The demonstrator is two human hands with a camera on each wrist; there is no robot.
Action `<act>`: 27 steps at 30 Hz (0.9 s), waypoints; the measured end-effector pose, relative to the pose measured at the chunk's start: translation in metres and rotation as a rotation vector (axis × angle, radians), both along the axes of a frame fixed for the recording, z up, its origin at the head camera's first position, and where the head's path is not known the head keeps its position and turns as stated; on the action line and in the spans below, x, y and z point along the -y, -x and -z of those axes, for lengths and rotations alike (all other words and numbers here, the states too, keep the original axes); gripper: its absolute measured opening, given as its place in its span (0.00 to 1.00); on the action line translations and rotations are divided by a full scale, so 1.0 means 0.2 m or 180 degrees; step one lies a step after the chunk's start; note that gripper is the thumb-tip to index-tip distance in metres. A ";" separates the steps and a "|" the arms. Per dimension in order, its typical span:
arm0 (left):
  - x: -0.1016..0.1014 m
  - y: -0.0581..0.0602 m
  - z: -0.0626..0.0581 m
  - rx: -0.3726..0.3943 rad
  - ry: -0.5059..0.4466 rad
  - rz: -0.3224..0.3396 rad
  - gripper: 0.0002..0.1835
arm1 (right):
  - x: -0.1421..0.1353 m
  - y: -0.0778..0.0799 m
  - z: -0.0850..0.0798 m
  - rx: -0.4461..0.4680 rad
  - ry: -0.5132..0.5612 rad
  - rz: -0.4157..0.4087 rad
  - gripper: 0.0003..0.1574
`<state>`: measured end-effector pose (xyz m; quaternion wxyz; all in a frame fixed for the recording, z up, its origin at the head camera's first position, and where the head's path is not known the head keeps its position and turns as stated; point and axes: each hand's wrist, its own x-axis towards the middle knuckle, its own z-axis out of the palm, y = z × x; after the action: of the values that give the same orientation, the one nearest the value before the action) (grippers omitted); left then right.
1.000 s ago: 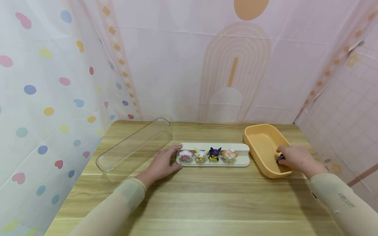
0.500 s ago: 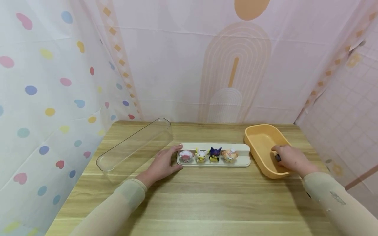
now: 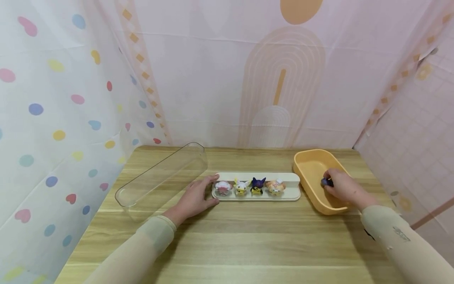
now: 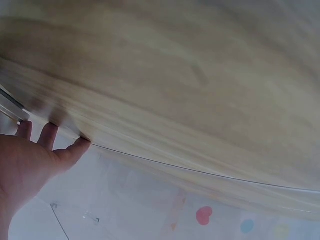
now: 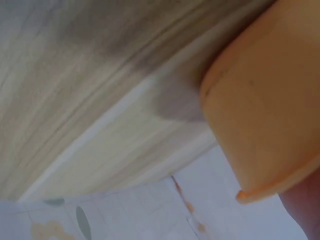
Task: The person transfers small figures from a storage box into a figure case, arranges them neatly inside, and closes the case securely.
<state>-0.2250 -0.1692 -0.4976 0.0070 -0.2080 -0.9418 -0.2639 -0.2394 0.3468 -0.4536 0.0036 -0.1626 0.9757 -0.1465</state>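
Note:
In the head view, my left hand (image 3: 195, 198) rests at the left end of a cream display base (image 3: 291, 196), thumb and forefinger spread at its corners. On the base stand a pink-and-white figurine (image 3: 223, 188), a white-and-yellow one, a dark purple figurine (image 3: 257, 185) and an orange one with a white top (image 3: 275, 187). My right hand (image 3: 345, 189) reaches into an orange bin (image 3: 312, 157) and pinches a small dark blue-purple toy (image 3: 325, 182), mostly covered by the fingers. The right wrist view shows the bin's outer wall (image 5: 260, 110).
A clear plastic cover (image 3: 161, 175) lies slanted on the wood-grain table (image 3: 244, 240), left of my left hand. The bin's near left side stands close to the base's right end. Patterned curtains (image 3: 198, 79) hang behind the table and on both sides.
My right hand has shifted left inside the bin with the small dark toy, and more of the toy shows. The left hand, base and figurines have stayed put.

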 end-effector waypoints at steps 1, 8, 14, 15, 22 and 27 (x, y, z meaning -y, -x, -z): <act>0.00 0.00 0.00 -0.0003 -0.0001 0.0000 0.46 | 0.00 0.00 0.01 -0.0086 0.0014 -0.0006 0.16; -0.01 0.00 0.00 -0.0025 0.0018 0.0009 0.46 | 0.02 0.02 0.05 -0.0565 -0.0013 -0.0155 0.12; -0.01 0.00 0.00 -0.0003 0.0014 0.0014 0.47 | 0.00 0.02 0.03 -0.0186 0.0147 -0.0092 0.36; -0.01 0.00 0.00 0.0006 0.0014 0.0010 0.47 | -0.01 0.02 0.02 -0.0116 0.0146 -0.0113 0.40; 0.00 0.00 0.00 0.0010 0.0029 -0.0033 0.47 | 0.00 0.02 0.00 -0.0091 0.0107 -0.0301 0.34; 0.00 0.00 0.00 0.0014 0.0025 -0.0030 0.47 | 0.03 0.01 0.02 -0.0211 -0.0129 -0.0157 0.35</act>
<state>-0.2258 -0.1702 -0.4972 0.0053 -0.2030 -0.9438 -0.2607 -0.2405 0.3398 -0.4576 -0.0217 -0.1913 0.9738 -0.1212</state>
